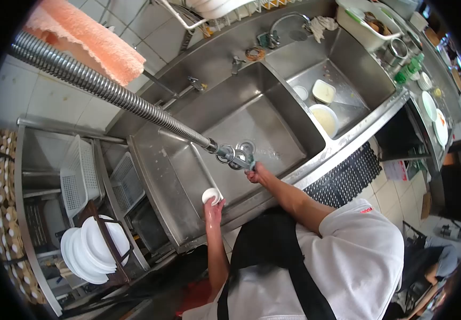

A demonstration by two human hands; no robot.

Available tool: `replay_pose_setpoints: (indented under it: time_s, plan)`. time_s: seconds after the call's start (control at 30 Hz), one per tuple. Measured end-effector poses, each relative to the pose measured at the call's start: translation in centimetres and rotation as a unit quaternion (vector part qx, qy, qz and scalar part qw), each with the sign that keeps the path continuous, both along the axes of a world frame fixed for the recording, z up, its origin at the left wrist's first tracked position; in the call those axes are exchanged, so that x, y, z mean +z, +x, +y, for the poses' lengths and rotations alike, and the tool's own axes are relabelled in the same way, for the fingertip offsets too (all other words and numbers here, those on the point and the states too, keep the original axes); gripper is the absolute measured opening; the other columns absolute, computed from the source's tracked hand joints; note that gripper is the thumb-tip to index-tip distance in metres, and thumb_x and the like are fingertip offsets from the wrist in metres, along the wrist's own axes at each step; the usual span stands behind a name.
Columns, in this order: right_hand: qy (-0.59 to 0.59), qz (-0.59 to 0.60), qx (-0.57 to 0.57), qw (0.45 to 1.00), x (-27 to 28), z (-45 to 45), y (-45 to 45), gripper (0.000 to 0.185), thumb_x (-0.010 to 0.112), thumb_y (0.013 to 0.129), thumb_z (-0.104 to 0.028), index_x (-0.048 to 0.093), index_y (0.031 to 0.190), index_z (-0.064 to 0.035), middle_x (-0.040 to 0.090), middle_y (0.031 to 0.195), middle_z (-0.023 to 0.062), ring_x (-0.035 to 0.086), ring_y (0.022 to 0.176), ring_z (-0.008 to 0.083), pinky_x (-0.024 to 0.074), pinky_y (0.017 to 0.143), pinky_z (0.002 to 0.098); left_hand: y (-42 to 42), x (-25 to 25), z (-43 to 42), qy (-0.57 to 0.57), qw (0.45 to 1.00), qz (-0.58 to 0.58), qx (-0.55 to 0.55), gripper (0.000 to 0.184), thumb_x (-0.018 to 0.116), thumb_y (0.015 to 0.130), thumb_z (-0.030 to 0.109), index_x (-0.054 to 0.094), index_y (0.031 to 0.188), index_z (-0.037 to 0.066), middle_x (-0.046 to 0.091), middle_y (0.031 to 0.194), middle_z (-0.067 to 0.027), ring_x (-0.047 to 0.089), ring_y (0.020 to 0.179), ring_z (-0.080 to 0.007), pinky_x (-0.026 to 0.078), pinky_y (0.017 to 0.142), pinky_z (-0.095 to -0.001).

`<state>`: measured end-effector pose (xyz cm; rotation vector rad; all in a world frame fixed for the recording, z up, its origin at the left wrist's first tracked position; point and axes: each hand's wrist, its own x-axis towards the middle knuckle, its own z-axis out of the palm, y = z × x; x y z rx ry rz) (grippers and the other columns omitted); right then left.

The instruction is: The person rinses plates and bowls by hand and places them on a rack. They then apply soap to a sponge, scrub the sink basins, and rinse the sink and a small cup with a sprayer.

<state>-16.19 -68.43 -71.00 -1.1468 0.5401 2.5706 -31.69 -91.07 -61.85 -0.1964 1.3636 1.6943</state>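
Note:
My left hand (213,209) is closed around a small white cup (210,196), near the front left of the large steel sink basin (273,125). My right hand (256,173) grips the handle of a sprayer (234,156). The sprayer hangs over this basin at the end of a coiled metal hose (107,84) coming down from the upper left. A metal drain shows on the basin floor behind the spray head. Whether water is flowing cannot be made out.
In the right basin lie a square white container (323,92) and a round bowl (323,120) with cloudy liquid. An orange towel (89,42) hangs upper left. White plates (90,249) stand in a rack at left. A white tub (366,25) sits at the back right corner.

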Motion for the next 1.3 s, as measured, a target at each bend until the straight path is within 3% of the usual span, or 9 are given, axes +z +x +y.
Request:
replay_pose_setpoints:
  time_s: [0.23,0.3,0.43,0.63,0.8,0.93,1.1,1.17,1.3]
  plan:
    - [0.215,-0.024,0.153,0.964,-1.8,-0.6,1.5,0.038,0.037,0.092,-0.045,0.051,0.087,-0.0098,0.046,0.059,0.0030,0.034,0.038,0.0081,0.0280,0.032,0.0240,0.5,-0.5,9.5,0.073,0.984,0.002,-0.161,0.040,0.065,0.081,0.015,0.053,0.118,0.005,0.058,0.112,-0.0130,0.056,0.105,-0.0285,0.053,0.084,-0.0537]
    - [0.457,-0.130,0.221,0.852,1.3,-1.2,2.7,0.054,0.036,0.090,-0.061,0.058,0.102,-0.0127,0.054,0.063,0.0038,0.045,0.041,0.0136,0.0372,0.037,0.0294,2.5,-0.5,16.4,0.119,0.961,-0.027,-0.248,0.038,0.065,0.083,0.022,0.055,0.116,0.007,0.060,0.112,-0.0105,0.057,0.105,-0.0270,0.052,0.085,-0.0518]
    - [0.307,-0.010,0.122,0.944,4.6,0.1,1.0,0.056,0.050,0.089,-0.048,0.043,0.136,-0.0186,0.050,0.127,0.0128,0.057,0.109,0.0261,0.0565,0.077,0.0467,0.1,-10.7,20.4,0.099,0.908,0.050,-0.405,0.038,0.063,0.087,0.029,0.054,0.118,0.010,0.058,0.117,-0.0081,0.056,0.110,-0.0245,0.048,0.093,-0.0443]
    - [0.389,-0.042,0.065,0.918,3.6,-0.4,0.1,0.042,0.055,0.084,-0.017,0.049,0.125,-0.0127,0.063,0.101,0.0079,0.067,0.080,0.0222,0.0602,0.061,0.0389,-0.6,-1.9,16.6,0.143,0.896,-0.092,-0.410,0.048,0.057,0.089,0.016,0.040,0.132,0.003,0.047,0.130,-0.0153,0.052,0.117,-0.0306,0.046,0.098,-0.0499]
    - [0.232,0.106,-0.043,0.966,-3.4,-0.8,-3.3,0.016,0.043,0.093,-0.013,0.057,0.098,-0.0095,0.054,0.069,0.0054,0.049,0.048,0.0147,0.0390,0.036,0.0278,0.0,3.2,9.4,0.079,0.964,-0.130,-0.219,0.045,0.060,0.086,0.008,0.047,0.129,0.010,0.055,0.123,-0.0124,0.052,0.118,-0.0341,0.046,0.095,-0.0589]
    - [0.228,-0.033,-0.057,0.971,-1.1,-0.9,-2.2,0.018,0.045,0.091,-0.020,0.057,0.088,-0.0072,0.053,0.067,0.0080,0.048,0.047,0.0161,0.0385,0.036,0.0306,2.7,7.5,3.4,0.104,0.983,-0.079,-0.126,0.038,0.053,0.094,0.019,0.047,0.131,0.014,0.055,0.124,-0.0116,0.052,0.119,-0.0342,0.047,0.094,-0.0550]
    - [0.354,-0.185,0.257,0.880,-0.5,0.1,0.3,0.037,0.053,0.087,-0.038,0.059,0.072,-0.0045,0.054,0.066,0.0100,0.051,0.049,0.0199,0.0405,0.038,0.0365,3.9,7.8,-2.9,0.185,0.968,-0.151,-0.075,0.041,0.047,0.097,0.039,0.048,0.132,0.018,0.054,0.127,-0.0095,0.051,0.118,-0.0345,0.046,0.092,-0.0530]
    - [0.494,-0.263,0.379,0.737,4.2,1.2,2.3,0.039,0.061,0.084,-0.042,0.062,0.086,-0.0023,0.059,0.073,0.0096,0.056,0.055,0.0203,0.0434,0.041,0.0370,3.7,6.4,-3.4,0.179,0.971,-0.145,-0.071,0.042,0.046,0.097,0.041,0.049,0.131,0.017,0.055,0.128,-0.0083,0.051,0.118,-0.0342,0.047,0.091,-0.0524]
    - [0.480,-0.231,0.317,0.785,6.9,2.1,8.1,0.050,0.068,0.080,-0.040,0.060,0.111,-0.0016,0.062,0.089,0.0093,0.061,0.072,0.0191,0.0475,0.048,0.0361,3.4,2.9,-1.1,0.158,0.971,-0.166,-0.066,0.038,0.050,0.096,0.040,0.054,0.124,0.016,0.060,0.119,-0.0059,0.056,0.111,-0.0325,0.050,0.089,-0.0471]
